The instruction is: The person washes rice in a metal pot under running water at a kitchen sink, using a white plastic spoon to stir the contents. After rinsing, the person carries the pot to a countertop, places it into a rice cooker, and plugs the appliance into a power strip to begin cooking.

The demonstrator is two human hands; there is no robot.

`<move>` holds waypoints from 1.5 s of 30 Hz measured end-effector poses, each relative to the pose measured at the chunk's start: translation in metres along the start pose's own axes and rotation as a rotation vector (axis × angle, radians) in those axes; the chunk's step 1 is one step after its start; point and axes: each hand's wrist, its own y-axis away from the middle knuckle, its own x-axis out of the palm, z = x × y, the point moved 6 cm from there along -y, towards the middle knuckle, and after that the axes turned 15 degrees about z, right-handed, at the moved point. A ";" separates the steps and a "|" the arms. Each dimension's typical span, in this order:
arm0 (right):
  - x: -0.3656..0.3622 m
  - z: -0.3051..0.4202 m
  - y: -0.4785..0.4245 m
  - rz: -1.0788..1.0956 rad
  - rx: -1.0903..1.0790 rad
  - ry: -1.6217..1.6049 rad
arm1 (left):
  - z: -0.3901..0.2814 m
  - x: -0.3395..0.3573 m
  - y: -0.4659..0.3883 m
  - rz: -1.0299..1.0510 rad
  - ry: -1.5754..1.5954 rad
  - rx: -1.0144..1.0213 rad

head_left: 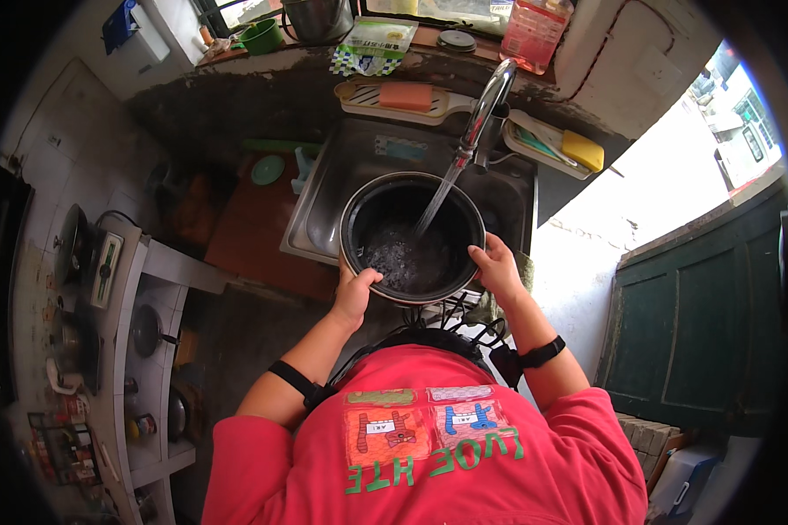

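Observation:
A round dark inner pot [412,197] is held over the front of a stainless-steel sink [322,223]. My left hand [356,292] grips its near left rim, the thumb over the edge. On the right side of the rim, my right hand [497,266] holds it with the thumb on top. From the curved chrome faucet [482,111], a stream of water falls into the pot. Bubbles and ripples show where the water gathers at the pot's bottom. The fingers under the pot are hidden.
Behind the sink lie a pink sponge [405,96] on a tray and a yellow sponge [583,151] on another. A reddish-brown board [256,230] adjoins the sink's left. Shelving [138,367] stands at left; a dark green door [683,308] is at right.

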 end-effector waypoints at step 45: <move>-0.012 -0.024 0.005 -0.418 -0.049 0.465 | 0.005 -0.014 -0.030 0.058 -0.179 0.023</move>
